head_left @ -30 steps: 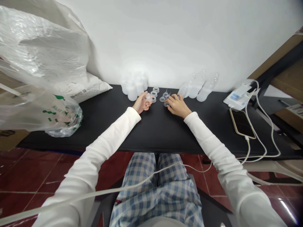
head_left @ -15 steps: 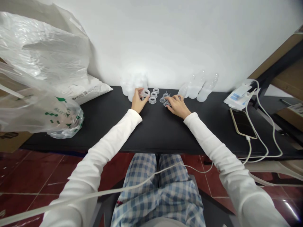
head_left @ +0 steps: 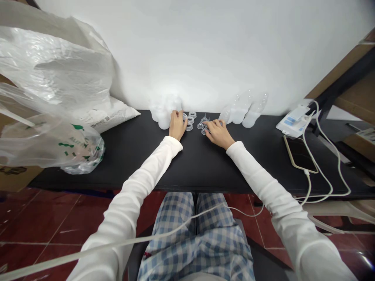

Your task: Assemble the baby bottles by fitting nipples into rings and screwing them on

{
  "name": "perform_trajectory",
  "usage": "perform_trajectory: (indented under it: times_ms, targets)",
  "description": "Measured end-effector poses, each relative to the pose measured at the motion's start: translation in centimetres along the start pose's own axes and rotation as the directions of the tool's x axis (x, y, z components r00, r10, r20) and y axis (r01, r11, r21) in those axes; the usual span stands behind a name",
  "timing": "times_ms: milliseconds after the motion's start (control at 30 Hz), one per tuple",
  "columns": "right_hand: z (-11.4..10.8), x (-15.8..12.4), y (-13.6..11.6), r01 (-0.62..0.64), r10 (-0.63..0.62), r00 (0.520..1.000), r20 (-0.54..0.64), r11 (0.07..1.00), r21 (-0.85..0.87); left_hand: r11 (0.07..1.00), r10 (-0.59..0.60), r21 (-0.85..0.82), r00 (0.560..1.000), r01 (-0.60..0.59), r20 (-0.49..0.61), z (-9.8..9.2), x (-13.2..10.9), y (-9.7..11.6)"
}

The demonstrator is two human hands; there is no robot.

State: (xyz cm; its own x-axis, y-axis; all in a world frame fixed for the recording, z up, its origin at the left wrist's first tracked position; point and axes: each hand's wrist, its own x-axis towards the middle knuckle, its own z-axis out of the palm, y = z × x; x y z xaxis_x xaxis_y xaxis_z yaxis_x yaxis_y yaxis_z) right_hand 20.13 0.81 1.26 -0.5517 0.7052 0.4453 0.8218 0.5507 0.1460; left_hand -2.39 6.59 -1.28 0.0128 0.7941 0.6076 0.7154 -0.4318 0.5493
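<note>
Fingers of the left hand curve downward near the far edge of the black table, right beside a small group of clear plastic rings. The knuckles cover whatever lies beneath them, so it is impossible to tell whether they grip a ring or only rest there. The right hand lies just to the side with its fingers spread and bent, their tips among small clear teat-shaped pieces. Those pieces are too small and glassy to make out well, and any pinch cannot be confirmed either.

Frosted plastic bottles stand in a cluster beside the left hand, their outlines nearly lost against the white wall. More translucent bottles sit beyond the right hand, though whether they stand upright or lean is hard to judge — the glare washes them out.

A crumpled plastic bag at the left shows green print, only partly legible and creased out of sense. Behind it, a white sack carries small dark lettering too tiny to read. On the right lie a gold-edged phone with a white cable plugged into it and a white-and-blue packet — its writing also unreadable. White sleeves reach the wrists.
</note>
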Motion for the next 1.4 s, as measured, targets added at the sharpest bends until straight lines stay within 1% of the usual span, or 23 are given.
perform_trajectory:
  times_ms: [100, 200, 300, 367, 433, 467, 533, 600, 633, 700, 800, 833, 900, 1000, 1133, 1200, 1300, 1367, 1400]
  targets:
    - [-0.3, 0.0, -0.1, -0.014, 0.014, 1.0, -0.022, 1.0, 0.002, 0.999, -0.024, 0.033, 1.0, 0.024, -0.009, 0.5, 0.1, 0.0]
    - [-0.8, 0.1, 0.0, -0.045, 0.047, 0.996, -0.078, 0.999, 0.03, 0.997, -0.067, 0.024, 0.998, 0.067, -0.006, 0.7, 0.0, 0.1]
    - [-1.2, 0.0, 0.5, -0.096, 0.107, 0.98, -0.169, 0.993, 0.072, 0.993, -0.111, 0.052, 0.993, 0.109, 0.044, 0.7, 0.0, 0.3]
    - [-1.3, -0.2, 1.2, -0.155, 0.174, 0.953, -0.248, 0.983, 0.097, 0.991, -0.11, 0.081, 0.991, 0.103, 0.076, 0.7, 0.1, 0.3]
    - [-1.4, -0.4, 2.4, -0.239, 0.262, 0.906, -0.332, 0.965, 0.109, 0.993, -0.091, 0.083, 0.992, 0.084, 0.093, 0.7, 0.1, 0.3]
    - [-1.3, -0.6, 3.1, -0.291, 0.31, 0.874, -0.374, 0.951, 0.107, 0.995, -0.081, 0.073, 0.992, 0.074, 0.094, 0.8, 0.1, 0.3]
    - [-1.2, -0.9, 4.8, -0.404, 0.403, 0.792, -0.459, 0.909, 0.101, 0.997, -0.064, 0.042, 0.994, 0.061, 0.083, 0.9, 0.0, 0.1]
    - [-1.0, -1.4, 6.8, -0.495, 0.467, 0.714, -0.521, 0.864, 0.097, 0.999, -0.05, 0.018, 0.996, 0.049, 0.067, 1.1, 0.0, -0.1]
    - [-0.9, -1.6, 7.8, -0.528, 0.489, 0.683, -0.542, 0.844, 0.097, 0.999, -0.047, 0.012, 0.997, 0.046, 0.063, 1.1, 0.0, -0.1]
    - [-0.7, -2.2, 9.7, -0.573, 0.507, 0.632, -0.586, 0.815, 0.086, 0.999, -0.047, 0.006, 0.997, 0.047, 0.061, 1.1, 0.0, -0.2]
    - [-0.4, -3.1, 12.0, -0.615, 0.519, 0.598, -0.611, 0.786, 0.066, 1.0, -0.028, 0.016, 0.997, 0.027, 0.069, 0.6, -0.2, 0.2]
    - [-0.3, -3.4, 12.5, -0.624, 0.524, 0.594, -0.61, 0.779, 0.061, 1.0, -0.006, 0.029, 0.996, 0.003, 0.087, 0.4, -0.3, 0.4]
    - [-0.1, -3.7, 13.2, -0.639, 0.537, 0.582, -0.611, 0.766, 0.064, 0.996, 0.053, 0.063, 0.986, -0.064, 0.157, -0.2, -0.6, 1.1]
    - [0.0, -4.0, 13.5, -0.654, 0.564, 0.576, -0.592, 0.752, 0.079, 0.985, 0.106, 0.098, 0.953, -0.139, 0.283, -0.7, -1.6, 2.1]
    - [0.2, -4.0, 13.8, -0.659, 0.589, 0.591, -0.552, 0.746, 0.091, 0.972, 0.128, 0.127, 0.901, -0.197, 0.414, -0.5, -2.5, 2.9]
    - [0.2, -4.0, 14.0, -0.648, 0.587, 0.607, -0.535, 0.756, 0.095, 0.971, 0.104, 0.147, 0.888, -0.189, 0.449, -0.3, -2.5, 2.9]
    - [0.1, -4.1, 14.1, -0.618, 0.576, 0.628, -0.523, 0.778, 0.115, 0.974, 0.057, 0.17, 0.885, -0.152, 0.462, -0.1, -2.3, 2.8]
    - [0.0, -4.1, 14.0, -0.6, 0.574, 0.624, -0.53, 0.787, 0.145, 0.974, 0.043, 0.175, 0.884, -0.14, 0.465, -0.1, -2.1, 2.8]
    - [-0.1, -4.1, 13.9, -0.596, 0.576, 0.614, -0.539, 0.787, 0.161, 0.974, 0.038, 0.181, 0.884, -0.137, 0.465, -0.1, -2.1, 2.9]
